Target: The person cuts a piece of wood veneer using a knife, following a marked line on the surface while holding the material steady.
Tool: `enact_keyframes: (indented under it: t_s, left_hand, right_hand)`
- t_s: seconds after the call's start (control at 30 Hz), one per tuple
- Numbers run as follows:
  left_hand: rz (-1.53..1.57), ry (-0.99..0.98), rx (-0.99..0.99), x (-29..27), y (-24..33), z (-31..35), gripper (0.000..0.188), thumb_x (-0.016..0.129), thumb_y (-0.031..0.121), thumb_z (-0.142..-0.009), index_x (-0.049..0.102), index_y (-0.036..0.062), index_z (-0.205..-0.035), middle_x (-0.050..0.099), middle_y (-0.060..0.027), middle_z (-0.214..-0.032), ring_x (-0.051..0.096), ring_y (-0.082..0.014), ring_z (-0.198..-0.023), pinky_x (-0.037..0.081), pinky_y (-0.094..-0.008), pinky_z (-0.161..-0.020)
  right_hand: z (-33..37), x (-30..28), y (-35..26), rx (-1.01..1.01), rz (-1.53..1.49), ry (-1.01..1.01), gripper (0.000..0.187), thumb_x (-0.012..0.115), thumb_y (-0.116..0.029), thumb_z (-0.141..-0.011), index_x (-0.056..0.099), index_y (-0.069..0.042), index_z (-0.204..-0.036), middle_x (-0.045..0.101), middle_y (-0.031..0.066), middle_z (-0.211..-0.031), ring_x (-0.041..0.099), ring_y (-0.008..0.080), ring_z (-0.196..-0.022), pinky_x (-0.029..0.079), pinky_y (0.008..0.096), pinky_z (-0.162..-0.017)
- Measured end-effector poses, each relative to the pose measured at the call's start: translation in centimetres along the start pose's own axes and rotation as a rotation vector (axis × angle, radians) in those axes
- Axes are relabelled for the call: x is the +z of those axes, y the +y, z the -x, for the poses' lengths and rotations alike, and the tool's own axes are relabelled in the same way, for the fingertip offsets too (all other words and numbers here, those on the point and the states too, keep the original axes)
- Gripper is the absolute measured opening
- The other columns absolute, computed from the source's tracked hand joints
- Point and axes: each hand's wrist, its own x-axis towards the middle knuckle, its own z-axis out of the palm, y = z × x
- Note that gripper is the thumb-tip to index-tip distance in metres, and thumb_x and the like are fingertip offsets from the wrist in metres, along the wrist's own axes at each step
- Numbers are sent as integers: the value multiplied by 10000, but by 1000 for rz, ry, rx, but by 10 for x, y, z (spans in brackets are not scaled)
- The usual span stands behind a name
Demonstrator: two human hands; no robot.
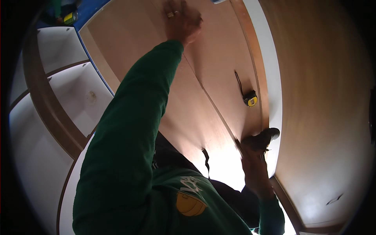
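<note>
My left hand point(182, 21), in a green sleeve and with rings, reaches over the far part of a large light-brown panel point(137, 47). Its fingers look curled down, and their tips are blurred and hidden. Closer to me at the right, my right hand point(253, 170) is closed around a dark object point(260, 140) with a rounded end, whose kind I cannot make out. Between the hands, a thin dark line point(214, 105) runs along the panel; I cannot tell if it is a cord or a seam. A black and yellow tape measure point(250, 98) with a wrist strap lies beyond my right hand.
White compartments point(76, 82) with brown edges stand at left. A white edge point(270, 58) borders the panel at right, beside a large wooden board point(321, 98). A yellow-green can point(70, 18) is near a green sleeve at far left. Bright light falls near my body.
</note>
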Motion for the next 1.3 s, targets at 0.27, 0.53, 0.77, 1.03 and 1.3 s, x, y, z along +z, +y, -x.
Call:
enact_keyframes:
  t_s: [0.27,0.53,0.77,1.03,1.3]
  left_hand:
    - [-6,-11,1,4,-1,2,931,597,516,-1042,279,-71,-1690,165,-420,-1736,110,-558,-1642,83,-620,-1338]
    - [-40,10,8,-5,1,-5,935,572,524,-1051,254,-71,-1697,144,-421,-1739,98,-557,-1643,82,-621,-1337]
    - [-32,-79,-18,-5,4,0,947,573,537,-1049,248,-67,-1701,130,-429,-1738,91,-556,-1645,78,-622,-1338]
    - [12,-15,-4,6,-2,0,958,593,530,-1040,242,-65,-1704,103,-417,-1750,71,-546,-1652,64,-613,-1342]
    - [-3,-44,-9,-7,1,-2,946,556,539,-1061,224,-67,-1707,96,-410,-1754,44,-543,-1656,57,-618,-1341]
  right_hand:
    - [-48,4,-15,72,62,-83,473,575,-158,-1072,566,-133,-1544,680,147,-1423,745,395,-841,606,495,-688]
    - [-179,82,4,-292,-257,359,335,588,-320,-1112,598,-67,-1331,739,249,-859,704,512,-738,572,595,-649]
    - [57,-10,9,26,-220,39,426,567,-107,-1081,615,-73,-1503,706,210,-1399,753,407,-1130,629,444,-920]
    - [-120,26,-31,-33,46,53,401,569,-198,-1097,563,-69,-1476,676,221,-1178,721,430,-830,583,523,-679]
    - [-104,63,21,-313,-70,211,370,567,-188,-1117,575,-55,-1462,740,205,-1191,737,445,-854,601,514,-679]
